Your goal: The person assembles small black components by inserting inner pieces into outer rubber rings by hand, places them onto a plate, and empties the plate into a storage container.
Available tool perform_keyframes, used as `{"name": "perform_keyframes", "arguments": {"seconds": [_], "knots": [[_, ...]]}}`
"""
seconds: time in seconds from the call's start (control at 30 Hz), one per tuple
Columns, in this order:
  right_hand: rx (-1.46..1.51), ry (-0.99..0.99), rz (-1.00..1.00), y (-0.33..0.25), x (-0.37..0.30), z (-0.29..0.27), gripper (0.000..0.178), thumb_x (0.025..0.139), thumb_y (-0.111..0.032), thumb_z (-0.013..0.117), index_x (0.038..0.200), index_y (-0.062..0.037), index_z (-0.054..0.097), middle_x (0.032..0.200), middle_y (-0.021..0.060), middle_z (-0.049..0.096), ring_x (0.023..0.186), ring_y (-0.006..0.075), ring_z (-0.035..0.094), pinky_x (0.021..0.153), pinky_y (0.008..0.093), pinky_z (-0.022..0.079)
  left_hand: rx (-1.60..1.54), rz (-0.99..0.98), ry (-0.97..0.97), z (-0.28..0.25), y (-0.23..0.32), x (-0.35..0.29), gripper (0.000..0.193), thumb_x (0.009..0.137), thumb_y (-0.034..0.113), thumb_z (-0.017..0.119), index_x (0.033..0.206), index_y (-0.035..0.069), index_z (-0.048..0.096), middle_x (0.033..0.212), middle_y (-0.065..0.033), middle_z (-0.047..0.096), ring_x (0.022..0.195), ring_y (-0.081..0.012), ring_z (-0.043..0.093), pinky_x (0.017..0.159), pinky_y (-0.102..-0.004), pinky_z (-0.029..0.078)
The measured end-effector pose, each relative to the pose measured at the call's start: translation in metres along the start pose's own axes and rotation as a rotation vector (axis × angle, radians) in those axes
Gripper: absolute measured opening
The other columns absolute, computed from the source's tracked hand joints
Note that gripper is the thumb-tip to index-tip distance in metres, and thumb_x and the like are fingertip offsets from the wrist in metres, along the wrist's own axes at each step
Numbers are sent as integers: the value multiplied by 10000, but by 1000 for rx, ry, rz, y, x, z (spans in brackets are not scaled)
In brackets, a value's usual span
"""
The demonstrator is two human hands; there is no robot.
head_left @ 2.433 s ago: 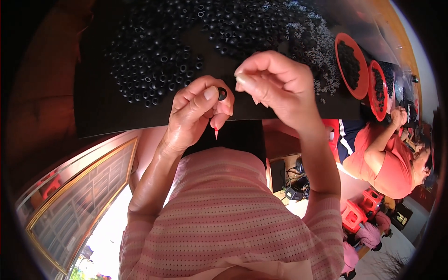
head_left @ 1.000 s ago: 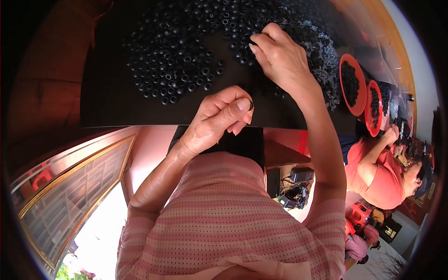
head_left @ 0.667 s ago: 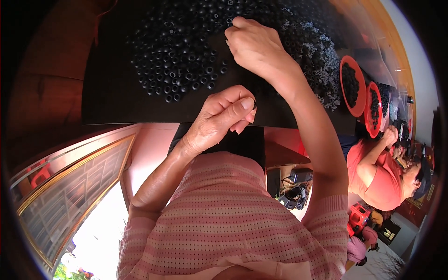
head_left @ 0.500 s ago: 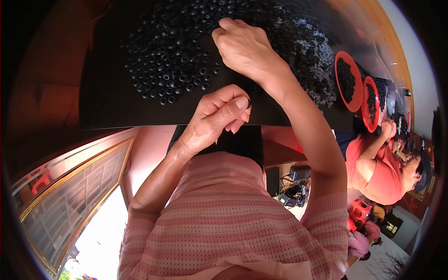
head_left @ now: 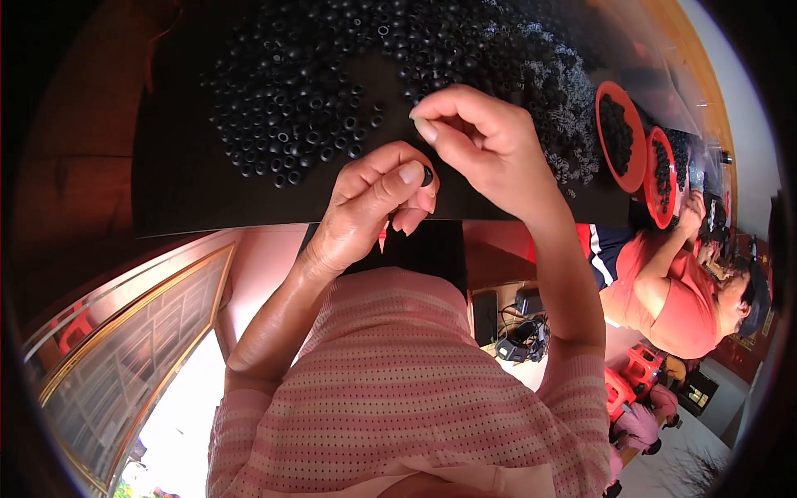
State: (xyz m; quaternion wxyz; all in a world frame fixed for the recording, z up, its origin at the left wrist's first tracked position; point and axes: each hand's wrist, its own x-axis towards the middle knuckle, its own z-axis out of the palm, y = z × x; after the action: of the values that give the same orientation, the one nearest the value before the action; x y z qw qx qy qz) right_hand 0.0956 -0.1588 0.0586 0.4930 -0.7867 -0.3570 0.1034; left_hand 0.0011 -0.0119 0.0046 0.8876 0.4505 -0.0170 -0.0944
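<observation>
Hands meet above the black table [head_left: 191,178]: your left hand [head_left: 374,203] pinches a small black ring [head_left: 427,175]; your right hand [head_left: 486,141] pinches closed beside it, contents unclear. Align them squarely, steadily.

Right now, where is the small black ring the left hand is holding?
In the head view the small black ring sits pinched at the left hand fingertips, centre frame, just below the right hand.

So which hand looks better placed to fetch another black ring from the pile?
The right hand, probably. It is raised right beside the heap of black rings with its fingers pinched, seemingly on nothing, while the left hand already pinches a small black ring.
</observation>
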Motion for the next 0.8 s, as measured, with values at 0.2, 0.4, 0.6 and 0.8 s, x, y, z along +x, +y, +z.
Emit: {"name": "perform_keyframes", "arguments": {"seconds": [0.2, 0.4, 0.6, 0.8], "knots": [[271, 26, 97, -5, -24, -2, 44, 910, -34, 599, 926, 6, 603, 784, 14, 614, 688, 73, 594, 610, 199, 468, -56, -7, -5, 0, -1, 1, 290, 983, 278, 475, 950, 8, 577, 751, -46, 583, 549, -78, 455, 505, -199, 351], [618, -18, 131, 0, -32, -1, 80, 917, -16, 582, 979, 24, 613, 768, 34, 636, 669, 77, 622, 570, 194, 469, -18, 7, 17, 2, -3, 3, 330, 982, 314, 471, 982, 3, 582, 745, -53, 580, 549, -89, 460, 500, -208, 357], [604, -52, 205, 5, -38, -8, 123, 913, -29, 595, 1022, 11, 637, 751, 11, 644, 626, 33, 566, 492, 168, 386, -1, -35, 13, 2, -1, 3, 370, 974, 349, 483, 997, -5, 588, 726, -54, 578, 559, -94, 475, 510, -210, 363], [696, -71, 140, -1, -37, -2, 106, 914, 2, 573, 1002, 40, 618, 812, 48, 646, 672, 101, 638, 570, 222, 495, 19, -64, 42, 5, 2, 1, 413, 966, 396, 487, 978, -6, 583, 731, -52, 579, 565, -93, 475, 521, -210, 360]]}}
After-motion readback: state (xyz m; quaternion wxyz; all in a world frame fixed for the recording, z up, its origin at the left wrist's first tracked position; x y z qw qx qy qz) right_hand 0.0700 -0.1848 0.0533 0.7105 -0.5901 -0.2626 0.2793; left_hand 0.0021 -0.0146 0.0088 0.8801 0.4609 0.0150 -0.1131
